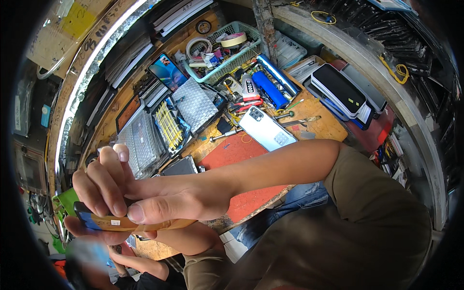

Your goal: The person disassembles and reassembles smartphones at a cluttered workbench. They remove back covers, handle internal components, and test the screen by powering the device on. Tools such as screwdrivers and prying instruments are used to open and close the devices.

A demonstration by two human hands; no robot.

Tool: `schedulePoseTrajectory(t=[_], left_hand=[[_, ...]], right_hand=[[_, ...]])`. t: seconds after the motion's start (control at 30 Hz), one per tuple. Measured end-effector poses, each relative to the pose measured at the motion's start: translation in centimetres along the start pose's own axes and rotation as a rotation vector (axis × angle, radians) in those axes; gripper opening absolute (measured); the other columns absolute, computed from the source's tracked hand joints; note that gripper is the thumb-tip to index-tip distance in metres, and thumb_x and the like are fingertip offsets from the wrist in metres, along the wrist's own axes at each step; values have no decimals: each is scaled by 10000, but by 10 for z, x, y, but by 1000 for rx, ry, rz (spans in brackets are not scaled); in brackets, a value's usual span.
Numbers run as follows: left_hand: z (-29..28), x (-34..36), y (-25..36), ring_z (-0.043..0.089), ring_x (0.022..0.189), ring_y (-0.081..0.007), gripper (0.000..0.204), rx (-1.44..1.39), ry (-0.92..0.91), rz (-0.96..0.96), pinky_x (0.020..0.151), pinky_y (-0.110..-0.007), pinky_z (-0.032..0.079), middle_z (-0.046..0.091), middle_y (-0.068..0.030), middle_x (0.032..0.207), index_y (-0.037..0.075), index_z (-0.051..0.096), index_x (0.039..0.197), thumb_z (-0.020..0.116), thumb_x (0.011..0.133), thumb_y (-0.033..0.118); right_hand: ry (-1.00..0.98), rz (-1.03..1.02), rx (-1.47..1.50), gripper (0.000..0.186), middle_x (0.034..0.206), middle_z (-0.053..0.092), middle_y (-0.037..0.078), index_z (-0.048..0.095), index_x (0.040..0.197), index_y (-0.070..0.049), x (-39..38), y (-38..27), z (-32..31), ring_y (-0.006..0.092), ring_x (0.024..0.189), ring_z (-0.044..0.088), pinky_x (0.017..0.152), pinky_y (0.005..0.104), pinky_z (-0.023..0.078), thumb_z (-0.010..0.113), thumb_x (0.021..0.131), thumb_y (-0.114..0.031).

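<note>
Close to the left side, my left hand (110, 237) grips a flat panel from below, its fingers curled round the edge. The panel (104, 221) looks phone-sized, with a dark rim, a blue end and an amber-brown face bearing a small white label. My right hand (169, 195) reaches across from the right and closes over it. Its thumb presses on the amber face and the fingers bend over the far side; what is pinched under them is hidden. A silver phone (267, 129) lies back-up beyond my right forearm, on a red mat (234, 157).
Behind the mat are bubble-wrapped packs (195, 104), yellow strips (169, 124), a blue cylinder (269, 89), and a green basket (244, 53) with tape rolls. A lit phone (167, 71) leans there. Stacked phones (338, 89) sit right. Another person's arm (137, 263) shows lower left.
</note>
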State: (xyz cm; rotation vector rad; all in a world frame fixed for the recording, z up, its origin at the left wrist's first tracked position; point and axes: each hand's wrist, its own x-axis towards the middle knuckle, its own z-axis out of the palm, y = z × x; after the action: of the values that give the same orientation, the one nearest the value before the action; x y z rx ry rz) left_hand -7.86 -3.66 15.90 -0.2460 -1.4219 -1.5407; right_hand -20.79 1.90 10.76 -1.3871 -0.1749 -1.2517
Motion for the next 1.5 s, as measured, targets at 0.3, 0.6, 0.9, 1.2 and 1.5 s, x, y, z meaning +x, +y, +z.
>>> schedulePoseTrajectory(t=[0.3, 0.6, 0.9, 1.2, 1.5], left_hand=[[0, -2, 0, 349, 788, -151, 531, 75, 122, 30, 943, -392, 313, 484, 23, 714, 189, 458, 867, 410, 1048, 686], [-24, 11, 12, 438, 905, -160, 493, 149, -238, -91, 1012, -452, 297, 575, 21, 873, 198, 514, 960, 551, 956, 690], [-25, 11, 8, 471, 820, -154, 543, 113, -135, -82, 1057, -462, 334, 626, 22, 755, 191, 571, 907, 452, 1027, 707], [-24, 13, 8, 490, 815, -168, 587, 93, -150, -94, 1067, -467, 341, 631, -1, 761, 174, 591, 909, 434, 1030, 726], [-17, 20, 0, 538, 822, -193, 716, 16, -225, -46, 928, -412, 393, 625, -62, 776, 106, 593, 910, 320, 1021, 758]], right_hand=[[-7, 47, -9, 545, 1255, 562, 117, 418, 1474, 11, 2, 3, -2, 215, 1174, 577, 1031, 369, 477, 406, 1147, -425], [15, 53, -2, 578, 1361, 578, 146, 476, 1452, 44, 1, -5, 0, 232, 1251, 541, 1102, 380, 419, 407, 1146, -441], [16, 27, 5, 604, 1371, 588, 146, 465, 1483, 45, 5, 5, -5, 243, 1235, 576, 1092, 395, 445, 422, 1129, -442], [22, 115, -23, 624, 1413, 605, 161, 468, 1511, 36, 3, -4, 0, 262, 1277, 600, 1107, 408, 467, 431, 1106, -438], [91, 227, 41, 648, 1455, 621, 175, 470, 1538, 27, 2, -12, -4, 281, 1319, 624, 1123, 421, 490, 441, 1083, -433]])
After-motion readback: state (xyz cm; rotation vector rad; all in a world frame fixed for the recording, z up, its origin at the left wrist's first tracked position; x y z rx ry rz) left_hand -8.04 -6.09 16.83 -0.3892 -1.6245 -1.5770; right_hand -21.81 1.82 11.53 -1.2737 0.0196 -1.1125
